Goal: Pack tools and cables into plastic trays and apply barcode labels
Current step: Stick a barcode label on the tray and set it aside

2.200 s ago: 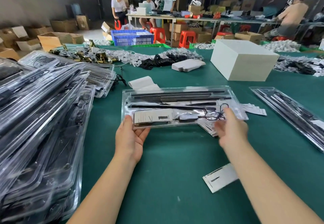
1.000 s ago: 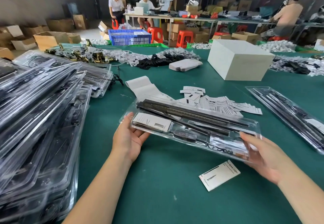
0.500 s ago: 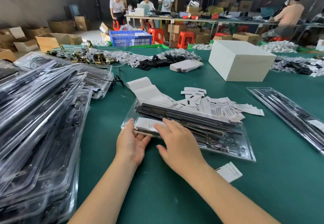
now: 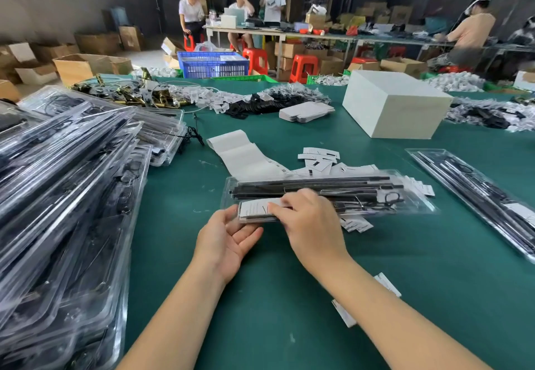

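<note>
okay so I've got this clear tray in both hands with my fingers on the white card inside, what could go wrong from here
1. The clear tray rests partly on the loose barcode labels, so it may rock or drag labels along when moved.
2. The left hand supports only the tray's near left corner while the right hand presses the white card; pressing hard could tip the long tray and shift the black rods.
3. The black cable at the right end could slip loose, perhaps.

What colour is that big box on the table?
The box is white or off-white, seen clearly in the head view.
</note>
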Demonstrator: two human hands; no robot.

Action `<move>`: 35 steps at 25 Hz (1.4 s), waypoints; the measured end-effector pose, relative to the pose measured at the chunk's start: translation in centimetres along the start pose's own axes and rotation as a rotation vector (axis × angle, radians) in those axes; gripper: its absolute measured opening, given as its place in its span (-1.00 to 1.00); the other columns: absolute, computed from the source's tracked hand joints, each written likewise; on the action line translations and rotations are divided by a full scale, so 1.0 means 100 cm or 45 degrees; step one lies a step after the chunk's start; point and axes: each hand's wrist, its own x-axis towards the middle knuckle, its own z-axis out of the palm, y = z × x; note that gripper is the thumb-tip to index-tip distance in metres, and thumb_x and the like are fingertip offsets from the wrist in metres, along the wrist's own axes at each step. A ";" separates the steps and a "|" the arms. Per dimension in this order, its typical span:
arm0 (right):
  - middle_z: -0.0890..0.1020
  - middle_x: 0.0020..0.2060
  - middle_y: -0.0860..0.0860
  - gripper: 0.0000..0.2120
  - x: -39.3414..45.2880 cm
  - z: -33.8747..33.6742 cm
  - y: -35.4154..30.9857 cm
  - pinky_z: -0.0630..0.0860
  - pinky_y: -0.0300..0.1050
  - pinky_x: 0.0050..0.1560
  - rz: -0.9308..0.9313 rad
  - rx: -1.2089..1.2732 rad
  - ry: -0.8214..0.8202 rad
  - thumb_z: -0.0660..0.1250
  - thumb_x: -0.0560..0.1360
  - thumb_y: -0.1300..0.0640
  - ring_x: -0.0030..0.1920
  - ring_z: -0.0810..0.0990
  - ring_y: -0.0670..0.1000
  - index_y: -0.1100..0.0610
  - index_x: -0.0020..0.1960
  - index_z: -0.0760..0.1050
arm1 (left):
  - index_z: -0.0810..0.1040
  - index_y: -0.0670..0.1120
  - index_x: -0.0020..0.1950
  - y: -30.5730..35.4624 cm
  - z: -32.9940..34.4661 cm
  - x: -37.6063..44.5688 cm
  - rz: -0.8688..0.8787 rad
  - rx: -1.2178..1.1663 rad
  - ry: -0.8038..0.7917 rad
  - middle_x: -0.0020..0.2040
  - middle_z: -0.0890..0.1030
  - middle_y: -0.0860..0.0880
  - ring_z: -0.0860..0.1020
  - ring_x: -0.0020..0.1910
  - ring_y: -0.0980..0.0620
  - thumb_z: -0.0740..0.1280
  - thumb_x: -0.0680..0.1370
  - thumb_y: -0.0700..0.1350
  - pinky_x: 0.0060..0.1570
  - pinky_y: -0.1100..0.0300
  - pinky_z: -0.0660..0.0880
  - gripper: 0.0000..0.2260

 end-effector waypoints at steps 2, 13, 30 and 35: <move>0.48 0.06 0.04 -0.61 -0.002 -0.004 -0.006 0.27 -0.09 0.03 0.524 0.165 0.003 0.49 0.31 0.25 0.05 0.40 0.13 -0.04 0.08 0.60 | 0.54 -0.20 0.02 -0.006 0.006 -0.005 0.009 -0.056 -0.045 -0.17 0.69 -0.19 0.68 -0.27 -0.07 0.17 0.60 -0.26 -0.31 0.14 0.63 -0.84; 0.34 0.43 0.08 -0.44 0.035 -0.002 -0.034 0.33 -0.30 0.17 1.703 1.587 0.525 0.18 0.62 0.14 0.26 0.43 -0.01 0.08 0.54 0.03 | 0.42 -0.22 0.01 -0.042 0.022 -0.027 -0.082 0.025 -0.218 0.06 0.55 -0.23 0.64 -0.18 -0.07 0.15 0.64 -0.20 -0.22 0.15 0.63 -0.89; 0.51 0.22 0.35 -0.66 -0.083 -0.055 0.318 0.47 0.08 0.17 1.115 -0.870 -0.796 0.00 0.63 0.21 0.19 0.52 0.29 0.23 0.31 0.40 | 0.54 -0.05 0.16 -0.032 0.008 -0.016 0.170 0.540 -0.183 0.00 0.70 -0.05 0.67 -0.01 -0.02 0.18 0.63 -0.16 -0.11 0.14 0.56 -0.81; 0.31 0.37 0.28 -0.50 -0.090 -0.066 0.333 0.43 0.14 0.21 1.184 -0.794 -0.945 -0.02 0.59 -0.08 0.26 0.40 0.33 -0.04 0.51 0.08 | 0.55 -0.06 0.14 -0.031 0.007 -0.012 0.156 0.524 -0.168 -0.01 0.70 -0.06 0.68 -0.03 -0.03 0.18 0.62 -0.17 -0.19 0.19 0.57 -0.81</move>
